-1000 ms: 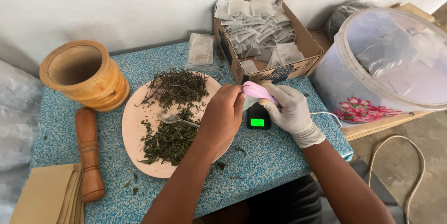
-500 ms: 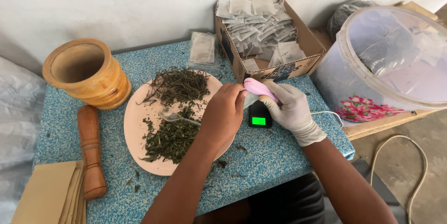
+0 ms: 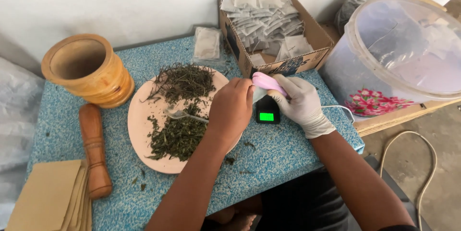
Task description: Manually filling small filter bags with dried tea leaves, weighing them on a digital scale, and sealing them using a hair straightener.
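Two hands meet above one small black scale (image 3: 267, 114) (green display lit): the gloved right hand (image 3: 301, 105) grips one pink sealer (image 3: 268, 82); the bare left hand (image 3: 232, 111) is curled — its hold cannot be told. Beside them — one plate (image 3: 144, 115), one spoon (image 3: 182, 114), two herb heaps (image 3: 178, 135).

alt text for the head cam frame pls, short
A person's bare left hand and white-gloved right hand meet over a small black scale with a green display, the right holding a pink handheld tool. Beside them a pink plate holds dried green herbs and a spoon; a cardboard box of paper sachets stands behind, a wooden mortar and pestle left.
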